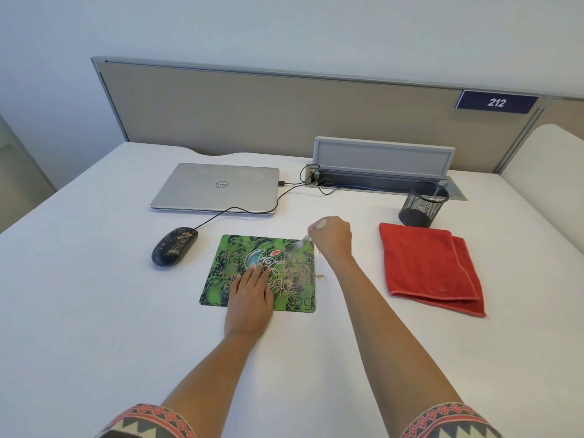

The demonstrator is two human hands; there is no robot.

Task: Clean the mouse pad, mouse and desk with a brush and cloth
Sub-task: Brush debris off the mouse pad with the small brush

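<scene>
A green patterned mouse pad (pixel 284 248) lies on the white desk (pixel 94 295), with brownish crumbs on its right half and a few beside its right edge. My left hand (pixel 251 295) rests flat on the pad's lower middle. My right hand (pixel 331 237) is closed around a small brush (pixel 301 242), whose pale bristles touch the pad's upper right corner. A dark wired mouse (pixel 174 245), speckled with crumbs, sits left of the pad. A folded red cloth (pixel 429 267) lies to the right.
A closed silver laptop (pixel 218 188) sits behind the pad, with the mouse cable running to it. A black mesh pen cup (pixel 422 203) stands behind the cloth. An open cable box (pixel 382 165) and a beige partition (pixel 252 112) line the back.
</scene>
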